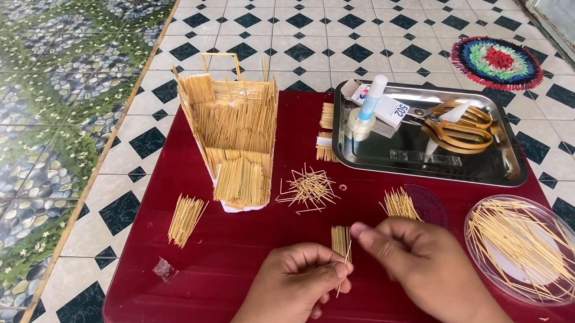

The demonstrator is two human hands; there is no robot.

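Red table (226,280): both hands (362,269) pinch toothpick bundle (341,242) mid-surface.

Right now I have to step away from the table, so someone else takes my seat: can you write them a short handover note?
Left hand: pinches a small toothpick panel at its lower end.
Right hand: fingertips at the panel's top edge.
On the red table: the toothpick house, part-built, walls up; another flat panel left of the hands; a loose pile; a bundle; a clear dish of toothpicks at right.
Metal tray: glue bottle and scissors.
Done: several panels joined. Left: by the look of it, more panels to fix on.
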